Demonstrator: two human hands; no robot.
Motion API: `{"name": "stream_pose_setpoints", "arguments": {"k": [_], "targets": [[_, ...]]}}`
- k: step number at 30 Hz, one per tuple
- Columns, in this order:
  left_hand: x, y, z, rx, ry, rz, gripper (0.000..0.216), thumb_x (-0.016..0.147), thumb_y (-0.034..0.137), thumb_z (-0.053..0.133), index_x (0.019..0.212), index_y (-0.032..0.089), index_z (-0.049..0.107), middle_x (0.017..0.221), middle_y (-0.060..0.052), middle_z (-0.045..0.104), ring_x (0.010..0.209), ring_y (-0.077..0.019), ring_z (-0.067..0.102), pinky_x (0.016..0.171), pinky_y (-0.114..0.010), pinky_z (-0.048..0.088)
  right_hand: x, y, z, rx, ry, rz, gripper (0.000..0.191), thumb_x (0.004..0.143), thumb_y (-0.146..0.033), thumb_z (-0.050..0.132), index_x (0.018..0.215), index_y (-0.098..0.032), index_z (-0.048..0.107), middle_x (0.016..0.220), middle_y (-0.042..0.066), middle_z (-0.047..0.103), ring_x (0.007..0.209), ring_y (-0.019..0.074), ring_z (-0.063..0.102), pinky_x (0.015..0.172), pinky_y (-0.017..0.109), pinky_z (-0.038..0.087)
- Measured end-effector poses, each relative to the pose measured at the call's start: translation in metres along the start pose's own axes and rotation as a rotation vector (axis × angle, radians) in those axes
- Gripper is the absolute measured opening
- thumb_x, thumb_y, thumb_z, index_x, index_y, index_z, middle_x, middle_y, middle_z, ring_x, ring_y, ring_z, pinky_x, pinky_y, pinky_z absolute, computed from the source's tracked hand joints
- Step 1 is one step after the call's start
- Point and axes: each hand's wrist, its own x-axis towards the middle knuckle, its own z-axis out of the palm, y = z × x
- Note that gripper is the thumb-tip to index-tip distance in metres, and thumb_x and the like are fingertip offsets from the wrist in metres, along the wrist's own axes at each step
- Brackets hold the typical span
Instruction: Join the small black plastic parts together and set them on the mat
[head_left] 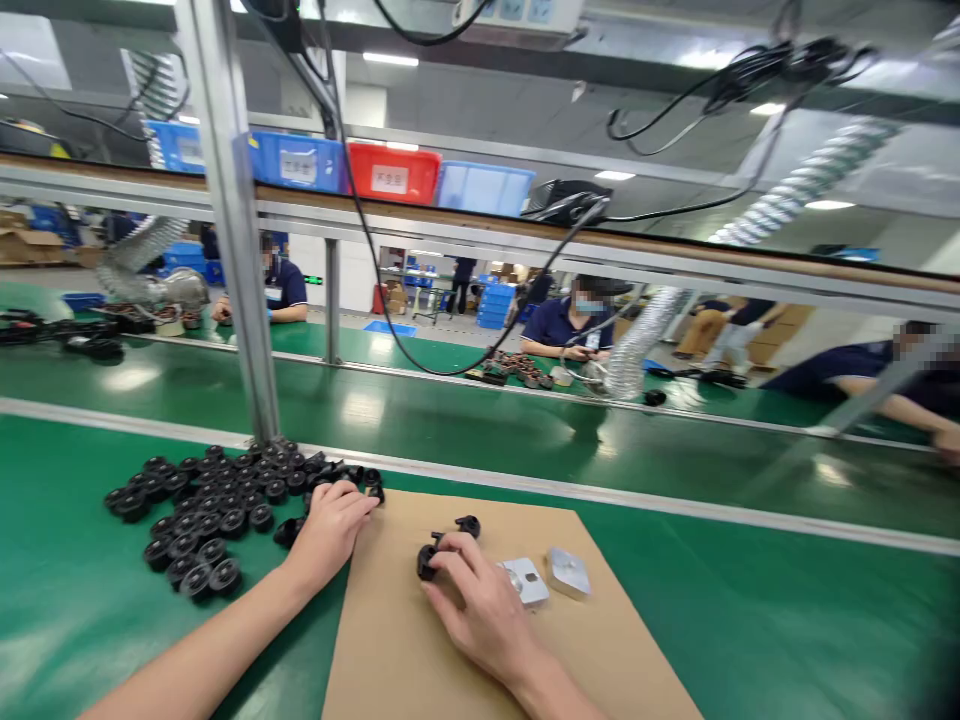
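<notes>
Cardboard sheet (420, 660) lies flat on the green bench (750, 620); all positions below are taken from it.

Left hand (330, 525): at the sheet's far-left corner, palm down, fingers curled onto the near edge of a heap of black round parts (210, 510). Fingertips touch pieces there. Whether one is actually gripped cannot be told, since the fingers hide it.

Heap: on the bench left of the sheet, spreading leftward from that corner. Its far side reaches the foot of a metal post (232, 230).

Right hand (480, 605): on the sheet, about mid-width, fingers bent narrow and closed over a small black part (427, 562). That part rests on the sheet, left of centre.

Second black piece (468, 524): on the sheet just beyond the right fingertips, near the far edge. Contact with the hand not clear.

Two metal blocks (568, 572): on the sheet just right of the right hand. The nearer one is partly covered by the fingers, the other just beside it.

Beyond the sheet's far edge: a silver rail, then a green conveyor belt (450, 420). Other people (570, 325) sit across the belt, hands at their own work. Blue and red bins (390, 172) stand on a shelf above.
</notes>
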Motion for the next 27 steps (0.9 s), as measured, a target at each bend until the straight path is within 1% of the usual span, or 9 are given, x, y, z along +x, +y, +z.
{"name": "stream_pose_setpoints", "arguments": {"k": [3, 5, 8, 10, 14, 17, 20, 23, 27], "targets": [[-0.009, 0.016, -0.011, -0.043, 0.19, 0.294, 0.035, 0.098, 0.006, 0.058, 0.127, 0.023, 0.067, 0.121, 0.0, 0.075, 0.118, -0.0195, 0.059, 0.102, -0.037, 0.041, 0.001, -0.017, -0.001, 0.365, 0.009, 0.199, 0.018, 0.094, -0.029, 0.065, 0.109, -0.019, 0.064, 0.101, 0.008, 0.065, 0.085, 0.017, 0.065, 0.072, 0.027, 0.052], [-0.015, 0.027, -0.015, -0.119, 0.24, 0.481, 0.047, 0.097, 0.004, 0.057, 0.138, 0.024, 0.063, 0.13, -0.002, 0.072, 0.129, -0.0221, 0.056, 0.107, -0.038, 0.041, 0.004, -0.022, 0.002, 0.724, -0.104, 0.407, 0.04, 0.097, -0.049, 0.065, 0.121, -0.017, 0.062, 0.096, 0.007, 0.067, 0.066, 0.0111, 0.06, 0.057, 0.022, 0.047], [-0.022, 0.041, -0.014, -0.183, 0.201, 0.683, 0.049, 0.099, 0.013, 0.057, 0.148, 0.021, 0.057, 0.134, -0.005, 0.07, 0.139, -0.0239, 0.051, 0.111, -0.037, 0.043, 0.005, -0.018, 0.007, 1.216, -0.39, 0.539, 0.07, 0.091, -0.078, 0.058, 0.116, -0.013, 0.057, 0.08, 0.006, 0.066, 0.05, 0.0092, 0.056, 0.045, 0.019, 0.043], [-0.025, 0.051, -0.013, -0.205, 0.149, 0.714, 0.049, 0.1, 0.013, 0.057, 0.149, 0.018, 0.054, 0.136, -0.007, 0.069, 0.14, -0.0209, 0.052, 0.112, -0.034, 0.045, 0.002, -0.014, 0.009, 1.359, -0.498, 0.545, 0.071, 0.086, -0.083, 0.061, 0.099, -0.013, 0.055, 0.068, 0.004, 0.062, 0.046, 0.0098, 0.055, 0.044, 0.019, 0.045], [-0.023, 0.071, -0.023, -0.201, 0.04, 0.581, 0.054, 0.097, 0.007, 0.061, 0.148, 0.022, 0.052, 0.135, -0.008, 0.069, 0.13, -0.0163, 0.06, 0.111, -0.031, 0.048, -0.005, -0.01, 0.007, 1.398, -0.404, 0.565, 0.06, 0.086, -0.065, 0.076, 0.108, -0.014, 0.054, 0.073, 0.003, 0.064, 0.055, 0.0105, 0.061, 0.05, 0.019, 0.05], [-0.012, 0.062, -0.034, -0.084, 0.004, 0.505, 0.042, 0.098, 0.015, 0.059, 0.14, 0.021, 0.059, 0.133, -0.01, 0.069, 0.126, -0.0204, 0.062, 0.11, -0.036, 0.048, -0.004, -0.006, 0.005, 1.399, -0.352, 0.577, 0.053, 0.087, -0.055, 0.079, 0.111, -0.013, 0.058, 0.088, 0.006, 0.067, 0.06, 0.009, 0.062, 0.053, 0.019, 0.052], [0.0, 0.025, -0.047, 0.13, 0.098, 0.176, 0.035, 0.101, 0.016, 0.051, 0.133, 0.019, 0.066, 0.132, -0.013, 0.067, 0.124, -0.024, 0.058, 0.11, -0.043, 0.048, 0.0, -0.005, 0.002, 1.402, -0.305, 0.619, 0.048, 0.09, -0.052, 0.077, 0.111, -0.01, 0.064, 0.104, 0.013, 0.069, 0.063, 0.0083, 0.062, 0.053, 0.019, 0.05], [0.004, -0.025, -0.061, 0.418, 0.006, -0.274, 0.039, 0.1, 0.014, 0.047, 0.131, 0.02, 0.07, 0.139, -0.015, 0.058, 0.133, -0.03, 0.049, 0.11, -0.048, 0.047, 0.002, -0.009, -0.001, 1.408, -0.25, 0.662, 0.052, 0.086, -0.051, 0.081, 0.116, -0.011, 0.066, 0.11, 0.015, 0.069, 0.066, 0.0088, 0.062, 0.053, 0.019, 0.047], [0.002, -0.075, -0.073, 0.491, -0.057, -0.417, 0.044, 0.09, 0.008, 0.056, 0.127, 0.024, 0.074, 0.146, -0.018, 0.049, 0.142, -0.0397, 0.038, 0.109, -0.058, 0.044, 0.004, -0.014, -0.004, 1.383, -0.231, 0.694, 0.056, 0.082, -0.051, 0.085, 0.117, -0.012, 0.066, 0.109, 0.014, 0.07, 0.067, 0.0091, 0.064, 0.054, 0.018, 0.047]]}}
